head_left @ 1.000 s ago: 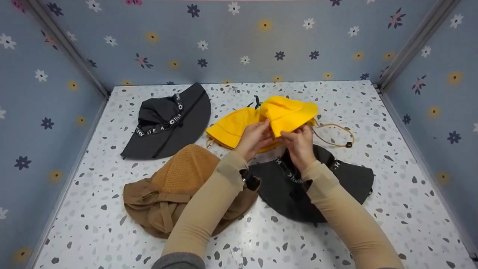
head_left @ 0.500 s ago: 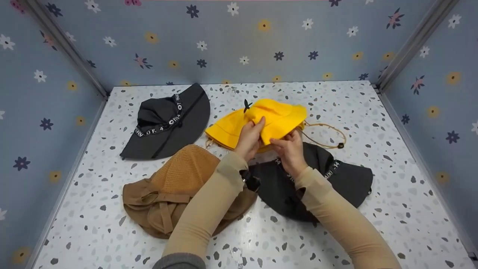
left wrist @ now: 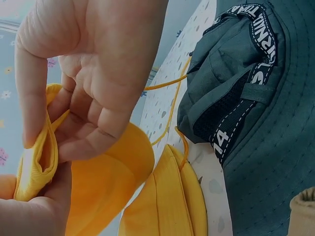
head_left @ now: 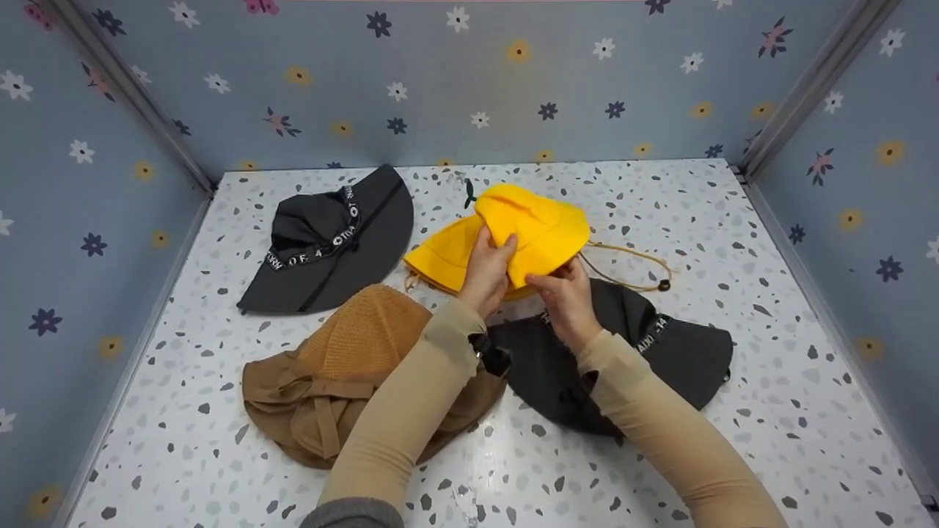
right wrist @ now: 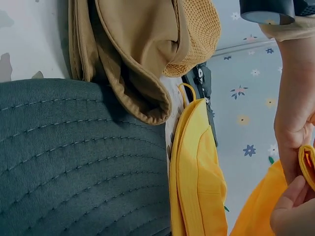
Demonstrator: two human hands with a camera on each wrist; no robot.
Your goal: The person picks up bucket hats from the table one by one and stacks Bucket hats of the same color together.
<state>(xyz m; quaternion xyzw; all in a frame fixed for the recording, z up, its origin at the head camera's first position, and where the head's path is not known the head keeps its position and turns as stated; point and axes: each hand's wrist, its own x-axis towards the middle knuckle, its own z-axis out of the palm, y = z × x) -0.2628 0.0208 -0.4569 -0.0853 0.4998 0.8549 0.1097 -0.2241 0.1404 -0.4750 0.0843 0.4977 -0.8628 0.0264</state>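
Head view, hidden: sleeved forearms (head_left: 407, 396) cover parts of the brown hat (head_left: 359, 345) toward the bench's (head_left: 799, 411) left front and of the front dark hat (head_left: 693, 359) toward its right edge; fingers beneath the yellow brim are mostly out of sight.
Head view, hands: left hand (head_left: 489, 271) grips the brim, thumb on top; right hand (head_left: 565, 297) pinches its near edge.
Head view, held yellow hat (head_left: 539, 224): right of the bench's middle, toward the back edge, overlapping the lower yellow hat (head_left: 444, 253); crown slouched, brim slanting; contact between the two is unclear.
Left wrist view, cut off: left hand at the lower left, front dark hat at the right.
Left wrist view, grip: right hand's thumb and fingers pinch the brim, folded into a loop.
Right wrist view, cut off: right hand and held yellow hat leave the frame; the black wrist device (right wrist: 268, 10) is cropped above.
Right wrist view, brim: doubled over between both hands, lower yellow hat beside it.
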